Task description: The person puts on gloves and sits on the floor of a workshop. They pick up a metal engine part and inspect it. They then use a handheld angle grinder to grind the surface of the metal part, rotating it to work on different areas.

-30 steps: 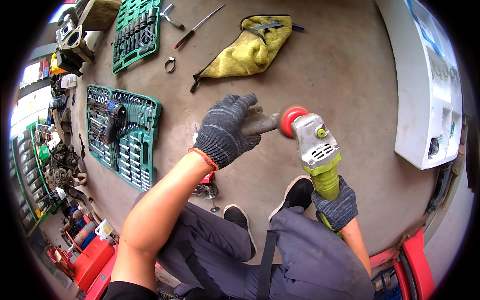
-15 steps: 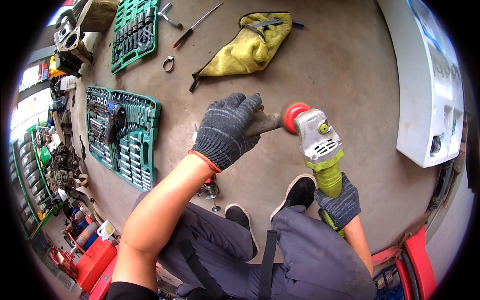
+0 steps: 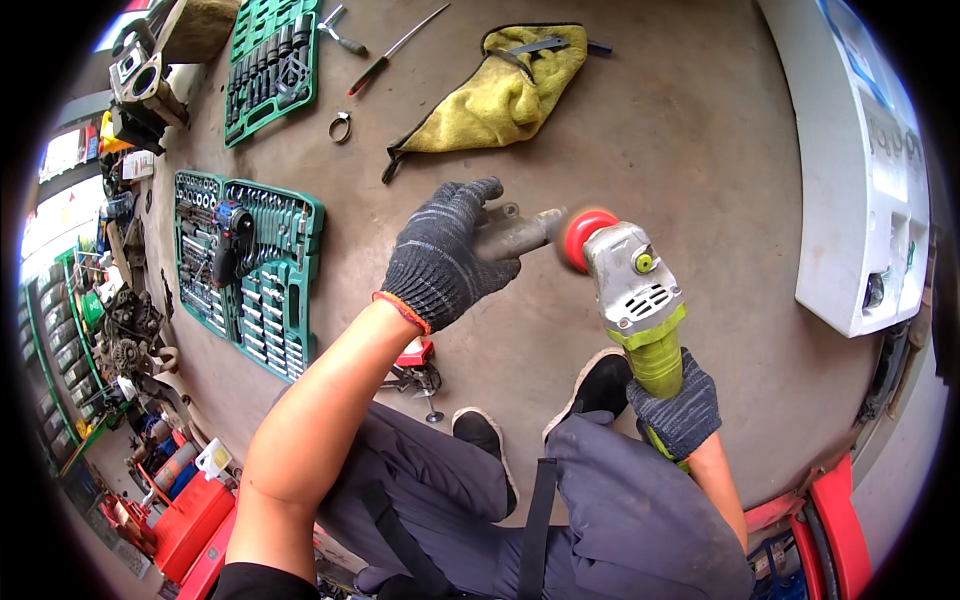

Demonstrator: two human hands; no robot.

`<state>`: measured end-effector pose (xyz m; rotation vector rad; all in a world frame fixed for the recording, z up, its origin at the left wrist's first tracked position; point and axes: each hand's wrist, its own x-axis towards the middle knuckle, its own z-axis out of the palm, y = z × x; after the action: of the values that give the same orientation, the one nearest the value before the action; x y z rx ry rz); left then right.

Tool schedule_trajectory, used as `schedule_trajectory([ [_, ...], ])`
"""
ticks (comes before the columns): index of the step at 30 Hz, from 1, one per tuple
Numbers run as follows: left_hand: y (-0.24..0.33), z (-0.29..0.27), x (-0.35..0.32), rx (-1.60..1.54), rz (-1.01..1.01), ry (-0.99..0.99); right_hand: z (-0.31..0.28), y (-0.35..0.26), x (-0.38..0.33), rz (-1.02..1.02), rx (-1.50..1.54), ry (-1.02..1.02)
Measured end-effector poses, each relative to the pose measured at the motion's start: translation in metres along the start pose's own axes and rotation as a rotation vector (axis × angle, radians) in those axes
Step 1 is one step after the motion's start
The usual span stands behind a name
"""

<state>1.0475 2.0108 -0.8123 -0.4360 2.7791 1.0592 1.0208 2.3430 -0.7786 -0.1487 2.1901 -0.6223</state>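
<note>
In a dark grey knit glove, my left hand (image 3: 447,250) is closed round a dull grey metal pipe fitting (image 3: 518,236) with a small lug on its side. The fitting's narrow end points right and meets, or nearly meets, the blurred rim of a red disc (image 3: 588,238). That disc sits on the head of a green and grey angle grinder (image 3: 640,290). My right hand (image 3: 680,405), gloved as well, wraps the grinder's green body from the right. Part of the fitting is hidden by my left palm and fingers.
Open green tool cases (image 3: 248,268) lie on the floor at left, a cordless drill (image 3: 232,242) on one. Beyond are a hose clamp (image 3: 340,127), a screwdriver (image 3: 385,60) and a yellow cloth (image 3: 490,95). A white foam box (image 3: 850,200) stands right, a red-topped tool (image 3: 415,370) near my feet.
My left hand has shifted slightly left and turned the fitting, so its side lug now shows. The grinder has moved a touch left, its disc still at the fitting's end.
</note>
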Motion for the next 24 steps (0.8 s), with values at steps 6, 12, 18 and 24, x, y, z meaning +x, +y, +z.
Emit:
schedule_trajectory([
  [6, 0.007, -0.009, 0.003, 0.009, -0.135, -0.103, 0.000, -0.002, 0.000, -0.018, -0.003, 0.020],
  [12, -0.001, -0.003, -0.002, -0.146, -0.107, -0.109, -0.001, -0.001, 0.001, -0.018, 0.062, 0.075],
  [18, 0.004, -0.008, 0.001, -0.039, -0.019, -0.092, -0.003, 0.006, 0.004, -0.043, 0.075, 0.080],
  [24, 0.005, -0.011, 0.001, 0.056, 0.141, 0.032, -0.004, -0.002, 0.003, -0.014, 0.057, 0.073],
])
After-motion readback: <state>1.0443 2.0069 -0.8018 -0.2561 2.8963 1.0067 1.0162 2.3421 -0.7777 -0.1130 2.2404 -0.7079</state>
